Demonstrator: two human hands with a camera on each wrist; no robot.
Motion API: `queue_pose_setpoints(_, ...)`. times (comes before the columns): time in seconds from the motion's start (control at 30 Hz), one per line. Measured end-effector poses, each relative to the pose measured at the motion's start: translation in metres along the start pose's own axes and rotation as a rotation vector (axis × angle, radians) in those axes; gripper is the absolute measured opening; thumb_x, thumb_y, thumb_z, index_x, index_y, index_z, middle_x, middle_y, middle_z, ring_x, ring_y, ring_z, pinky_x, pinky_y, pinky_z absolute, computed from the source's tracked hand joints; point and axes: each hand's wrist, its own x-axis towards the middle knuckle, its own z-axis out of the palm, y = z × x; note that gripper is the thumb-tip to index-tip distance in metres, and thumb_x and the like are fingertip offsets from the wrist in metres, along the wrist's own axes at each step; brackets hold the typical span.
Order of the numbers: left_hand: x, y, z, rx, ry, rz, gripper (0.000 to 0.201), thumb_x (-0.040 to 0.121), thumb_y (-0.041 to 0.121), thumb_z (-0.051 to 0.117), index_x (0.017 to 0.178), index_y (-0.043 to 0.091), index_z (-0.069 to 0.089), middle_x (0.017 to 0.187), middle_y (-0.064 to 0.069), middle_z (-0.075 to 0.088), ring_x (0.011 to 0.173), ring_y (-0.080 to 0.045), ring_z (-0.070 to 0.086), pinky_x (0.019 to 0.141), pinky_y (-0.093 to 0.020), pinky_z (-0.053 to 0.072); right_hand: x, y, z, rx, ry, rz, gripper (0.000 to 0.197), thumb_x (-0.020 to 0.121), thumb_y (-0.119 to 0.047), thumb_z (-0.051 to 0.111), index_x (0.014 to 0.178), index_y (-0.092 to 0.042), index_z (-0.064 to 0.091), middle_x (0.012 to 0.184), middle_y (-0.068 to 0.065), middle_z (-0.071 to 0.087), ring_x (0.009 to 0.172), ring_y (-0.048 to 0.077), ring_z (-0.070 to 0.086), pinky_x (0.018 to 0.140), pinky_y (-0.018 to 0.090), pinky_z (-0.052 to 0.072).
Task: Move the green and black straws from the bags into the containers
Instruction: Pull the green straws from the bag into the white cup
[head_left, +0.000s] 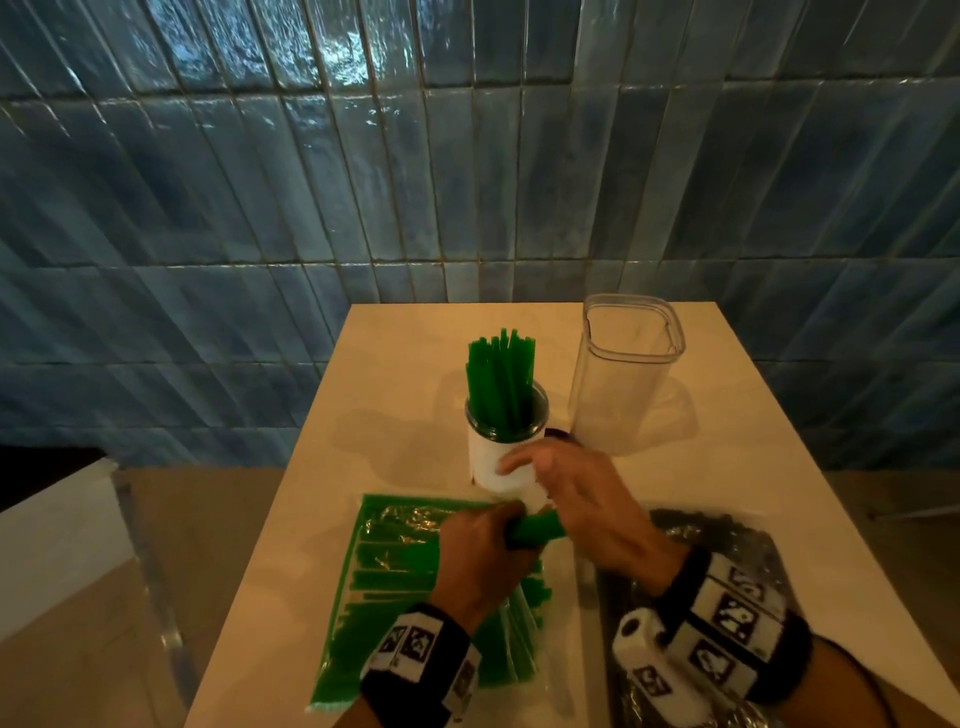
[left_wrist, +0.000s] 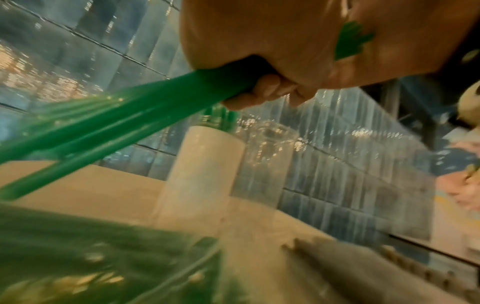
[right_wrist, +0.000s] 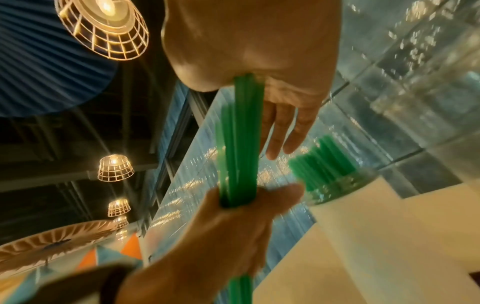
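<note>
The clear plastic bag of green straws (head_left: 395, 561) lies at the left of the pale table (head_left: 395, 364), partly hidden by the left hand (head_left: 480, 553), fisted round a bundle of green straws (head_left: 535, 530). The right hand (head_left: 576, 499) covers the bundle's end; its grip is unclear, fingers extended. The bag of black straws (head_left: 727, 530) is mostly hidden. Behind stand the white-labelled glass jar (head_left: 498, 457) and the clear square container (head_left: 623, 374).

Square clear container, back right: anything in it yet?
Empty. The square clear container shows only table and wall through its sides; the black straws remain bagged. The round jar holds green ones.
</note>
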Motion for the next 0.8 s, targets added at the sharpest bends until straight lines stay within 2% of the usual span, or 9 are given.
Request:
queue_pose_setpoints(0.1,0.004,0.012,0.009,-0.134,0.054,-0.023,0.032,0.075,0.043,0.052,0.063,0.017,0.064,0.054,0.004,0.064,0.044,-0.006,0.057,0.049,-0.021,0.051,0.001,-0.001,0.007,0.098,0.042,-0.017,0.056,0.085,-0.073,0.023,0.097,-0.035,0.062,0.104,-0.017,0.065,0.102,0.0,0.058,0.091,0.027,0.048)
queue_pose_setpoints(0.2,0.007,0.015,0.002,-0.315,0.165,-0.154,0.04,0.071,0.05,0.052,0.062,0.013,0.066,0.047,0.007,0.057,0.042,-0.006,0.053,0.047,-0.013,0.043,-0.001,0.003,0.004,0.447,0.197,0.088,0.057,0.074,-0.07,0.054,0.115,-0.03,0.052,0.107,-0.013,0.067,0.106,0.005,0.06,0.092,0.024,0.049)
queue_pose_setpoints(0.27,0.012,0.022,-0.001,-0.311,0.168,-0.151,0.03,0.074,0.039,0.058,0.065,0.011,0.066,0.054,0.001,0.063,0.049,-0.009,0.057,0.051,-0.016,0.046,-0.004,0.005,0.012,0.476,0.231,0.181,0.053,0.072,-0.051,0.068,0.116,-0.03,0.05,0.104,-0.012,0.069,0.103,0.003,0.062,0.093,0.026,0.05)
queue_pose_setpoints(0.33,0.015,0.03,0.001,-0.262,0.083,-0.112,0.016,0.081,0.028,0.061,0.084,0.013,0.066,0.073,-0.002,0.069,0.065,-0.009,0.064,0.065,-0.023,0.054,-0.008,0.005,0.026,0.375,0.239,0.253,0.03,0.075,-0.036,0.067,0.102,-0.023,0.064,0.092,-0.01,0.072,0.091,0.0,0.065,0.091,0.029,0.052)
queue_pose_setpoints(0.43,0.014,0.034,-0.001,-0.436,0.017,-0.094,0.015,0.082,0.015,0.069,0.083,0.023,0.056,0.067,0.013,0.06,0.063,0.006,0.059,0.062,-0.006,0.046,-0.002,-0.003,0.026,0.415,0.321,0.29,0.029,0.075,-0.046,0.054,0.064,-0.023,0.068,0.075,-0.003,0.073,0.077,0.003,0.068,0.073,0.016,0.053)
queue_pose_setpoints(0.57,0.006,0.018,-0.011,-0.581,-0.143,-0.252,0.024,0.082,0.044,0.066,0.072,0.024,0.057,0.059,0.009,0.057,0.054,0.001,0.054,0.054,-0.01,0.042,0.018,-0.027,-0.008,0.593,0.433,0.219,0.039,0.079,-0.044,0.043,0.06,-0.011,0.05,0.053,0.003,0.062,0.06,0.017,0.067,0.067,0.022,0.055)
queue_pose_setpoints(0.63,0.001,0.001,-0.014,-0.868,-0.141,-0.416,0.05,0.08,0.064,0.054,0.087,0.015,0.062,0.075,0.002,0.068,0.076,-0.013,0.064,0.071,-0.02,0.051,0.027,-0.041,-0.026,0.667,0.5,0.148,0.037,0.081,-0.043,0.042,0.063,-0.011,0.047,0.047,-0.001,0.056,0.051,0.015,0.06,0.061,0.027,0.055)
queue_pose_setpoints(0.7,0.0,-0.006,-0.013,-1.357,-0.061,-0.668,0.074,0.076,0.073,0.037,0.104,0.009,0.061,0.099,-0.013,0.071,0.098,-0.029,0.063,0.09,-0.037,0.047,0.035,-0.051,-0.038,0.728,0.552,0.07,0.036,0.08,-0.044,0.043,0.064,-0.012,0.046,0.045,-0.004,0.051,0.046,0.011,0.054,0.056,0.025,0.052)
queue_pose_setpoints(0.8,0.009,0.005,-0.014,-1.832,0.002,-0.854,0.084,0.077,0.073,0.03,0.117,0.004,0.057,0.115,-0.024,0.063,0.107,-0.035,0.06,0.09,-0.042,0.044,0.041,-0.058,-0.031,0.727,0.555,0.01,0.034,0.079,-0.042,0.044,0.063,-0.012,0.047,0.044,-0.004,0.052,0.045,0.009,0.053,0.056,0.024,0.052)
